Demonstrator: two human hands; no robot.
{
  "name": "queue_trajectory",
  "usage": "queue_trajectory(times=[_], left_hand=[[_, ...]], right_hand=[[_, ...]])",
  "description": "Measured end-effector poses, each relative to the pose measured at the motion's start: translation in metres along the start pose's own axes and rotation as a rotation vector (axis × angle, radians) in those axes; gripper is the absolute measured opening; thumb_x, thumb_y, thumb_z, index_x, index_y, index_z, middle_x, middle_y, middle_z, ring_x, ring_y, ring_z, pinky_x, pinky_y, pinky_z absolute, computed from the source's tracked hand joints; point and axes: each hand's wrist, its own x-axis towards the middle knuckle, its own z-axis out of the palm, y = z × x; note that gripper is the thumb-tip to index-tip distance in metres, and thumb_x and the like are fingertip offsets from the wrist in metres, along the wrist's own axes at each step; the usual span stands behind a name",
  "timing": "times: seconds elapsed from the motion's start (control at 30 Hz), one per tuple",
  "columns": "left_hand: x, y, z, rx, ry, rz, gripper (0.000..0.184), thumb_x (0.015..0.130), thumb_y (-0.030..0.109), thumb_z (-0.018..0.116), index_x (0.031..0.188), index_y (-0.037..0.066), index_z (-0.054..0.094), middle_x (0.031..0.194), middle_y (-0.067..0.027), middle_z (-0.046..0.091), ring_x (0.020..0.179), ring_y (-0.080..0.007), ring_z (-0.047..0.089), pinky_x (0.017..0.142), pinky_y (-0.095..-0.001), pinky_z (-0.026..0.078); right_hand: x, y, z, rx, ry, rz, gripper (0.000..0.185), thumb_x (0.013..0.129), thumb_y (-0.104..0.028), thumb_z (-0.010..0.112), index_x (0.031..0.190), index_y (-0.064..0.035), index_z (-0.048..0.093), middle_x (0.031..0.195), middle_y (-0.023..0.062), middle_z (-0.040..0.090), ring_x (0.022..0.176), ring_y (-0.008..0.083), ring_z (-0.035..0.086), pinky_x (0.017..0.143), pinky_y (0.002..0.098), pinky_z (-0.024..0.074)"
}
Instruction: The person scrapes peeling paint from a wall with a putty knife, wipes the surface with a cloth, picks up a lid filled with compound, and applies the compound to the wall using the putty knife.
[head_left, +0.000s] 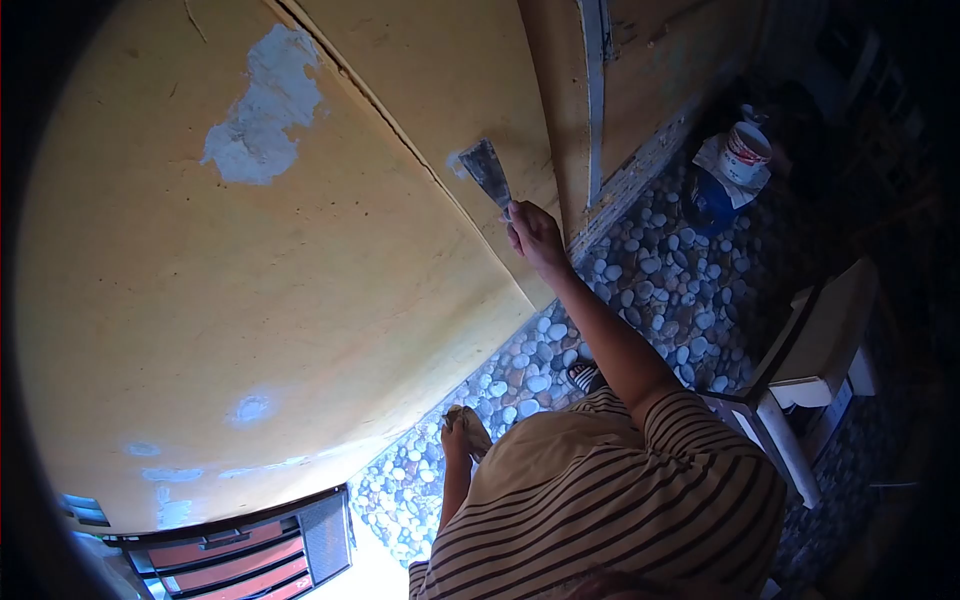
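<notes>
A yellow painted wall [250, 300], split by a long crack [372, 95], meets a pebble-patterned floor [640, 275]. Taking clock directions as they appear in this view, the right hand [535, 240] has its fingers closed around the handle of a putty knife [487, 172], whose long axis runs from five o'clock at the grip to eleven o'clock at the broad blade. The blade's far edge lies just beside a small whitish smear [456, 164] on the wall; whether metal touches the surface, I cannot tell. The right hand is far nearer that smear than the left hand [455, 437], which sits low at seven o'clock from it, against a beige, dirt-marked object [475, 432] too small to identify; how firm that grip is remains unclear. From the right hand, a large grey-white patch [265, 110] lies toward ten o'clock, a red-and-white bucket [746, 152] toward two.
</notes>
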Motion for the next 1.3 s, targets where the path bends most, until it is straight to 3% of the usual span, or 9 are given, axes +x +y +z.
queue_trajectory(times=[0.33, 0.57, 0.6, 0.73, 0.83, 0.87, 0.93, 1.07, 1.3], left_hand=[[0.008, -0.003, 0.002, 0.041, -0.033, 0.003, 0.044, 0.085, 0.029, 0.059, 0.116, -0.002, 0.058, 0.1, -0.0145, 0.063, 0.087, -0.0234, 0.062, 0.075, -0.0368, 0.05], [0.004, -0.007, -0.003, -0.008, -0.012, -0.017, 0.043, 0.085, 0.028, 0.058, 0.116, -0.002, 0.057, 0.099, -0.0136, 0.063, 0.085, -0.0225, 0.062, 0.073, -0.0372, 0.05], [0.007, -0.005, -0.005, 0.041, -0.016, -0.026, 0.043, 0.085, 0.028, 0.058, 0.116, -0.003, 0.057, 0.099, -0.013, 0.063, 0.084, -0.0222, 0.062, 0.071, -0.0366, 0.051], [0.006, -0.003, -0.004, -0.114, -0.033, 0.007, 0.043, 0.086, 0.028, 0.058, 0.116, -0.002, 0.057, 0.099, -0.0121, 0.063, 0.084, -0.0217, 0.062, 0.072, -0.0349, 0.051], [0.011, -0.008, -0.009, -0.099, -0.017, 0.045, 0.042, 0.086, 0.028, 0.057, 0.115, -0.002, 0.059, 0.098, -0.0119, 0.063, 0.084, -0.0216, 0.063, 0.072, -0.0345, 0.051], [0.013, -0.01, -0.01, -0.092, -0.017, 0.042, 0.042, 0.086, 0.028, 0.057, 0.115, -0.002, 0.059, 0.098, -0.0119, 0.063, 0.084, -0.0216, 0.063, 0.072, -0.0345, 0.051], [0.012, -0.015, -0.015, -0.135, -0.024, 0.011, 0.039, 0.086, 0.026, 0.057, 0.113, -0.002, 0.06, 0.097, -0.011, 0.063, 0.084, -0.0209, 0.063, 0.072, -0.0346, 0.051], [0.01, -0.016, -0.02, -0.051, -0.003, -0.046, 0.039, 0.087, 0.025, 0.058, 0.115, -0.001, 0.059, 0.097, -0.0101, 0.063, 0.084, -0.0199, 0.063, 0.072, -0.0345, 0.051], [0.011, -0.014, -0.016, -0.019, -0.008, -0.037, 0.043, 0.087, 0.028, 0.058, 0.119, -0.002, 0.057, 0.103, -0.0122, 0.063, 0.087, -0.0215, 0.062, 0.075, -0.0355, 0.051]], right_hand=[[-0.02, 0.064, 0.001, -0.263, 0.008, 0.055, 0.044, 0.102, -0.041, 0.045, 0.075, -0.0083, 0.051, 0.054, -0.002, 0.046, 0.046, 0.0076, 0.045, 0.044, 0.0249, 0.0345], [-0.009, 0.021, 0.007, -0.062, 0.008, 0.067, 0.042, 0.102, -0.041, 0.045, 0.075, -0.0091, 0.048, 0.053, -0.0025, 0.044, 0.041, 0.0055, 0.04, 0.038, 0.024, 0.0313], [-0.004, 0.023, 0.006, -0.116, 0.0, 0.064, 0.039, 0.102, -0.041, 0.047, 0.083, -0.0078, 0.053, 0.056, -0.0026, 0.044, 0.044, 0.0048, 0.039, 0.04, 0.0213, 0.0304], [-0.034, 0.045, 0.015, -0.097, 0.068, 0.053, 0.038, 0.103, -0.039, 0.044, 0.082, -0.0079, 0.05, 0.057, -0.0022, 0.043, 0.045, 0.0063, 0.041, 0.042, 0.0228, 0.0338], [-0.09, 0.088, 0.016, 0.018, 0.178, 0.221, 0.03, 0.105, -0.033, 0.037, 0.109, -0.0073, 0.051, 0.065, -0.0009, 0.045, 0.051, 0.007, 0.044, 0.044, 0.025, 0.0375], [-0.101, 0.098, 0.013, 0.021, 0.184, 0.226, 0.03, 0.105, -0.033, 0.037, 0.109, -0.0073, 0.051, 0.065, -0.0009, 0.045, 0.051, 0.007, 0.044, 0.044, 0.025, 0.0375], [-0.118, 0.123, 0.007, 0.059, 0.29, 0.37, 0.036, 0.105, -0.029, 0.035, 0.133, -0.0075, 0.043, 0.074, 0.001, 0.047, 0.057, 0.0076, 0.046, 0.049, 0.0258, 0.0401], [-0.11, 0.193, -0.005, -0.351, 0.307, 0.202, 0.044, 0.105, -0.025, 0.036, 0.145, -0.0086, 0.033, 0.078, 0.0021, 0.048, 0.061, 0.009, 0.047, 0.053, 0.0272, 0.0416], [-0.09, 0.186, 0.026, -0.208, 0.309, 0.377, 0.05, 0.102, -0.02, 0.042, 0.149, -0.0134, 0.027, 0.08, 0.0031, 0.05, 0.061, 0.0097, 0.051, 0.052, 0.0277, 0.0457]])
